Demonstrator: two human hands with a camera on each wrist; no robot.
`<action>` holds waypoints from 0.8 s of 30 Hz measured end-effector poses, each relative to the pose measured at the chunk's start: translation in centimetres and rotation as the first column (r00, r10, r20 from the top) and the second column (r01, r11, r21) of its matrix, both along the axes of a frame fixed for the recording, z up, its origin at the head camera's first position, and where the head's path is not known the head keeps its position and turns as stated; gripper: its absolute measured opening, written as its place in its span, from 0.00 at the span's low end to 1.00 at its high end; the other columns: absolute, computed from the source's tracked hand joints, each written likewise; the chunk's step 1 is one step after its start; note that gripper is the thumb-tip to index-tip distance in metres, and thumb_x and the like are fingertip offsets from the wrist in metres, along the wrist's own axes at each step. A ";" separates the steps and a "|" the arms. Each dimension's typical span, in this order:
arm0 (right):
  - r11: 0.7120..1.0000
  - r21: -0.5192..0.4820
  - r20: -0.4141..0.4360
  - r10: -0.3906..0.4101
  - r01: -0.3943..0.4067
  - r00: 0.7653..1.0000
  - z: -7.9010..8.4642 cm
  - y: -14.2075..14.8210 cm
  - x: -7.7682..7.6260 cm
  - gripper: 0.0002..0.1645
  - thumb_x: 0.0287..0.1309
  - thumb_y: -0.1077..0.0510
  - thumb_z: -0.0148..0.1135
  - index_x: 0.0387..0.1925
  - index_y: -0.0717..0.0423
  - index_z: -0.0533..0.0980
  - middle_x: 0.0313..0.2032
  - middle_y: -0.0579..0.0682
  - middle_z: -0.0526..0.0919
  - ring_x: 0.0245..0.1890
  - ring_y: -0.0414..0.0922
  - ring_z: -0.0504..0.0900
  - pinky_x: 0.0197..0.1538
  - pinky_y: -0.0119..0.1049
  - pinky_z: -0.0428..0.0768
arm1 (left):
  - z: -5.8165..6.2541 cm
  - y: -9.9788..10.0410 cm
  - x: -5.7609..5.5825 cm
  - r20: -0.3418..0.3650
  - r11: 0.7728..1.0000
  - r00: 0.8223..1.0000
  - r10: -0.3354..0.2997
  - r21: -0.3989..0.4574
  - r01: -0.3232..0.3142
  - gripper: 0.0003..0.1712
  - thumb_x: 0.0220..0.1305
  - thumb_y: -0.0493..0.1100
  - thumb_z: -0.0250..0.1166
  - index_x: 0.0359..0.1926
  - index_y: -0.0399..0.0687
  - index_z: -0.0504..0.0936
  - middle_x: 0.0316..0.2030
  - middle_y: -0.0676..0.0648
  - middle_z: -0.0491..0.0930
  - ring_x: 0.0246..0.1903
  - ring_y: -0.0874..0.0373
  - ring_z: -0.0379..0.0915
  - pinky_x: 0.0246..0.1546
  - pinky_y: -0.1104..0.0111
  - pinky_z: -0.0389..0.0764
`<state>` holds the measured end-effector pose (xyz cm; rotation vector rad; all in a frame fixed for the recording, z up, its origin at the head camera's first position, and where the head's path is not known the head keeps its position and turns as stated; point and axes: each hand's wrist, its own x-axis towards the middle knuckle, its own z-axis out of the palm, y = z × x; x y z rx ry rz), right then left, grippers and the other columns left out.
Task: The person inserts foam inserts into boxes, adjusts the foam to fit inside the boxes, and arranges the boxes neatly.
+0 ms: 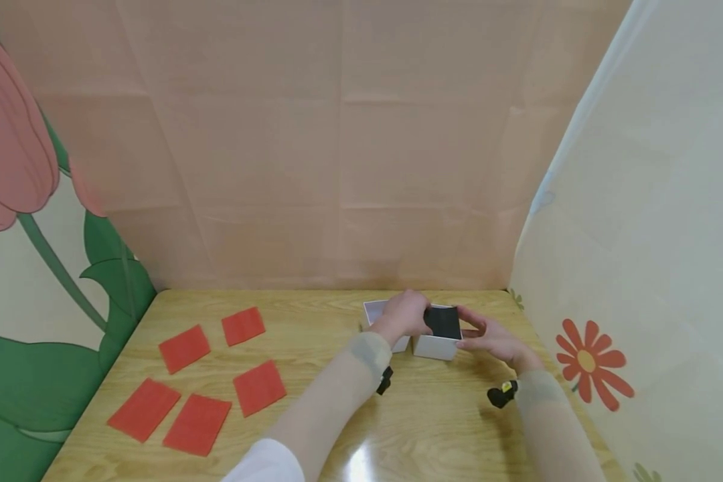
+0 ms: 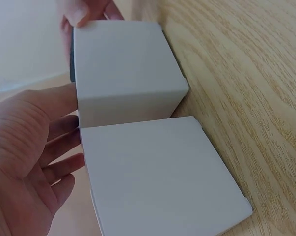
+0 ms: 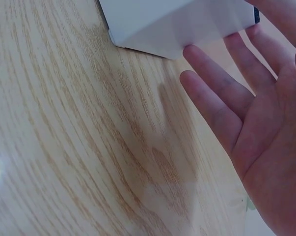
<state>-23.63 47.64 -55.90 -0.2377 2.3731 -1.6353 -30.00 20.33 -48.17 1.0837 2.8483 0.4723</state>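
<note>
Two small white boxes, the left box and the right box, stand side by side toward the back of the table. A black square pad lies at the top of the right box. My left hand reaches over the left box and holds the pad's left edge, its other fingers bent behind the rim. At the right box's right side is my right hand. Its fairly straight fingers touch the box wall, with thumb and forefinger by the pad's edge. The box insides are mostly hidden.
Several red square sheets lie spread on the left of the wooden table. A plain backdrop rises behind the table's far edge, and a flowered sheet hangs along the right.
</note>
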 end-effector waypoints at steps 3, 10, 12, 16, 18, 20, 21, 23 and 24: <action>1.000 0.006 -0.005 0.002 -0.002 1.000 0.0 0.1 -0.1 0.61 0.66 0.59 0.75 0.86 0.60 0.45 0.85 0.62 0.43 0.76 0.70 0.62 0.61 0.28 0.75 | 0.1 0.2 0.0 -0.013 1.000 1.000 -0.009 -0.002 0.009 0.25 0.56 0.56 0.84 0.54 0.55 0.91 0.45 0.56 0.87 0.42 0.62 0.78 0.45 0.66 0.80; 1.000 0.005 -0.010 0.011 -0.011 1.000 0.0 0.1 0.1 0.60 0.68 0.60 0.73 0.86 0.60 0.45 0.84 0.63 0.43 0.76 0.70 0.63 0.61 0.29 0.76 | -0.3 0.7 0.0 -0.053 0.993 0.992 -0.115 0.003 0.115 0.23 0.63 0.60 0.78 0.56 0.59 0.91 0.46 0.60 0.86 0.42 0.66 0.76 0.43 0.69 0.78; 1.000 0.006 -0.001 0.001 -0.001 1.000 0.0 0.1 0.1 0.60 0.67 0.60 0.74 0.86 0.59 0.46 0.85 0.61 0.45 0.76 0.68 0.64 0.61 0.29 0.76 | -0.5 1.0 0.1 -0.065 0.989 0.988 -0.142 0.022 0.143 0.25 0.66 0.62 0.76 0.59 0.61 0.90 0.49 0.61 0.86 0.44 0.66 0.75 0.44 0.70 0.77; 1.000 -0.010 0.008 0.000 0.000 1.000 -0.2 0.1 0.2 0.59 0.68 0.60 0.74 0.87 0.57 0.46 0.85 0.59 0.44 0.76 0.67 0.63 0.62 0.29 0.76 | -0.7 1.7 0.4 -0.066 0.983 0.985 -0.159 0.079 0.164 0.26 0.67 0.62 0.75 0.62 0.62 0.88 0.53 0.61 0.85 0.47 0.66 0.75 0.45 0.71 0.77; 1.000 -0.023 0.003 0.011 -0.010 1.000 -0.4 0.1 0.3 0.59 0.69 0.61 0.73 0.87 0.58 0.44 0.85 0.60 0.43 0.76 0.68 0.62 0.62 0.29 0.76 | -0.7 2.1 0.7 -0.070 0.982 0.984 -0.163 0.088 0.169 0.25 0.68 0.62 0.74 0.61 0.61 0.89 0.53 0.61 0.85 0.48 0.66 0.75 0.46 0.70 0.78; 0.999 -0.035 0.002 0.018 -0.018 1.000 -0.4 0.0 0.4 0.59 0.69 0.62 0.72 0.87 0.58 0.43 0.85 0.60 0.41 0.77 0.68 0.61 0.62 0.30 0.76 | -0.8 2.4 1.0 -0.085 0.983 0.983 -0.160 0.074 0.166 0.24 0.69 0.61 0.73 0.61 0.61 0.89 0.54 0.60 0.85 0.51 0.65 0.76 0.48 0.70 0.78; 0.999 -0.041 0.002 0.021 -0.021 1.000 -0.5 0.0 0.4 0.59 0.69 0.63 0.72 0.87 0.58 0.43 0.85 0.60 0.41 0.77 0.68 0.60 0.62 0.30 0.77 | -0.8 2.6 1.1 -0.095 0.986 0.984 -0.154 0.057 0.160 0.24 0.70 0.62 0.72 0.61 0.61 0.89 0.55 0.60 0.85 0.53 0.64 0.76 0.49 0.70 0.78; 0.999 -0.044 -0.001 0.025 -0.025 1.000 -0.4 0.0 0.5 0.59 0.69 0.62 0.72 0.87 0.58 0.43 0.85 0.60 0.41 0.77 0.68 0.61 0.62 0.30 0.77 | -0.9 2.9 1.3 -0.106 0.990 0.985 -0.139 0.022 0.142 0.24 0.71 0.62 0.71 0.62 0.61 0.88 0.58 0.59 0.84 0.58 0.63 0.75 0.53 0.69 0.78; 0.998 -0.047 -0.004 0.029 -0.029 1.000 -0.4 -0.1 0.5 0.59 0.69 0.62 0.72 0.87 0.58 0.43 0.85 0.60 0.41 0.77 0.68 0.60 0.62 0.30 0.77 | -1.0 3.0 1.3 -0.108 0.991 0.985 -0.132 0.007 0.134 0.24 0.72 0.62 0.70 0.62 0.61 0.88 0.59 0.58 0.83 0.60 0.62 0.74 0.53 0.69 0.78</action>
